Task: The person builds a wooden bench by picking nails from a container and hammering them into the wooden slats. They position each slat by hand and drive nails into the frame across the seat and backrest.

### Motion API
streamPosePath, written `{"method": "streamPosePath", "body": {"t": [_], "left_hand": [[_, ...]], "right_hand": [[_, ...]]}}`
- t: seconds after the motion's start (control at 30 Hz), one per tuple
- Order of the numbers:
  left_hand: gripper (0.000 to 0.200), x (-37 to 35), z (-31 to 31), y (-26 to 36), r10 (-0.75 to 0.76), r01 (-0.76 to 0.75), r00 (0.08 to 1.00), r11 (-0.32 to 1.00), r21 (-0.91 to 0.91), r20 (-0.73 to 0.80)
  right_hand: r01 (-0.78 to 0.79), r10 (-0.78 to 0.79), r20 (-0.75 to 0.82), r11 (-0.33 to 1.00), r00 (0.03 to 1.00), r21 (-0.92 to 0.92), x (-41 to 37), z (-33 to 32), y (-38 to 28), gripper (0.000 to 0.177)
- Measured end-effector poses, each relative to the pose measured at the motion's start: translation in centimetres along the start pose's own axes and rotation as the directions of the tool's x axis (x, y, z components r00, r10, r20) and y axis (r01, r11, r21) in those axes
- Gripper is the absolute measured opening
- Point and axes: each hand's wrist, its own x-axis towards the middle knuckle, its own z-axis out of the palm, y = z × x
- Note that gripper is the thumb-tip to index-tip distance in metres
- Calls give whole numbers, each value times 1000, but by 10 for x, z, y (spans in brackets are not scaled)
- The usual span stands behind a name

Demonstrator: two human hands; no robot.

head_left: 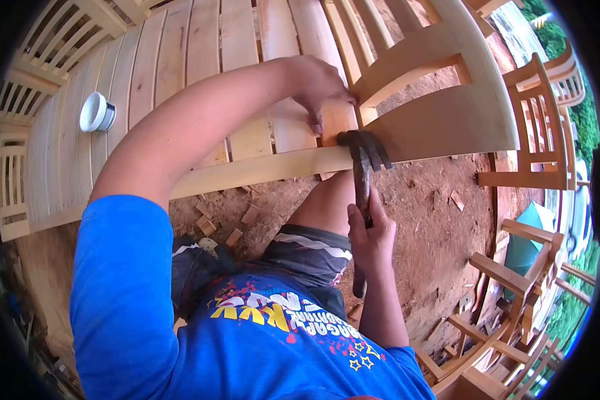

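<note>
My right hand [373,233] is wrapped around the handle of a claw hammer [362,177]. The hammer's dark metal head is at the front edge of a wooden slatted bench [260,167], close to its armrest end. My left hand [321,87] reaches across the seat with its thumb and fingers about a small, orange-brown wood piece [339,120]. That piece lies at the end of the slats, right behind the hammer head. Beside it rises a curved wooden side panel [440,120] with an opening and upright slats.
A white tub [97,112] stands on the slats at the left. Offcuts [250,215] litter the dirt floor below the bench. Another wooden chair [540,127] is at the right, with a wooden frame [513,287] and a teal umbrella-like object [528,243] lower down.
</note>
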Motion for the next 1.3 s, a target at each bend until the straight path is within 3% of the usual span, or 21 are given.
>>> {"method": "streamPosePath", "body": {"t": [0.1, 0.33, 0.5, 0.6, 0.7, 0.77, 0.9, 0.93, 1.13, 1.23, 1.3], "left_hand": [[103, 4, 2, -2, 14, -14, 1000, 1000, 26, 0], [107, 6, 9, -11, 28, -27, 1000, 989, -145, 3], [109, 9, 24, -19, 73, -89, 990, 987, -134, -117], [109, 8, 20, -17, 76, -88, 991, 989, -119, -106], [109, 1, 6, -2, -17, 15, 1000, 993, -115, -13], [109, 6, 16, -10, 11, -18, 998, 994, -110, -58], [109, 5, 19, -14, 4, -10, 999, 991, -132, -44], [109, 6, 19, -14, 17, -24, 999, 990, -136, -51], [108, 2, 14, -7, -10, 8, 1000, 995, -97, -29], [108, 3, 18, -9, 27, -32, 997, 998, -57, -72], [107, 2, 20, -12, 41, -47, 996, 996, -79, -82]], "right_hand": [[51, -52, -30, 999, 998, -18, -24, 3, 12, 59], [122, -124, -24, 990, 992, -71, -63, -11, 23, 60], [91, -94, -69, 995, 993, -51, -55, -13, 19, 58], [109, -113, -88, 993, 990, -52, -42, -12, 7, 58], [134, -140, -95, 989, 986, -66, -29, -6, -1, 58], [192, -197, -91, 980, 976, -59, -24, 0, 4, 58], [93, -95, -85, 995, 992, -24, -24, -2, -2, 57], [162, -165, -106, 986, 981, -37, -26, 1, 13, 65], [139, -140, -88, 990, 986, -18, -25, 0, 31, 64], [115, -120, -47, 988, 992, -105, -23, -2, 28, 60], [47, -50, -36, 995, 998, -92, -22, -3, 23, 57]]}}
